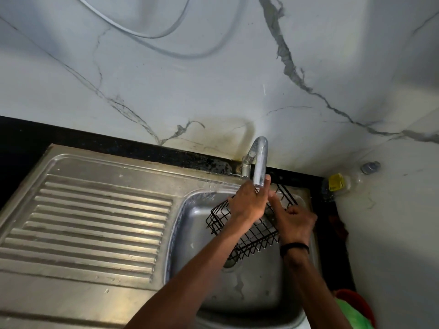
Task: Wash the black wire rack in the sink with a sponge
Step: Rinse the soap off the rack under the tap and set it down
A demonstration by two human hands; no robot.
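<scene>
Hands meet under the tap [260, 160]: left hand [249, 205] grasping the wire rack [251, 231], right hand [297, 224] loosely curled, finger extended. Keep the rack steady under the spout.

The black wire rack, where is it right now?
In the head view the black wire rack sits tilted in the sink basin, right of the ribbed drainboard, just under the faucet, with both hands on it.

The black wire rack [247, 230] — a rectangular basket of thin grid wire with low sides — sits tilted inside the stainless sink basin [209, 276], its far corner raised toward one o'clock, near the basin's back rim. No sponge can be made out — hands cover the rack's middle.
</scene>
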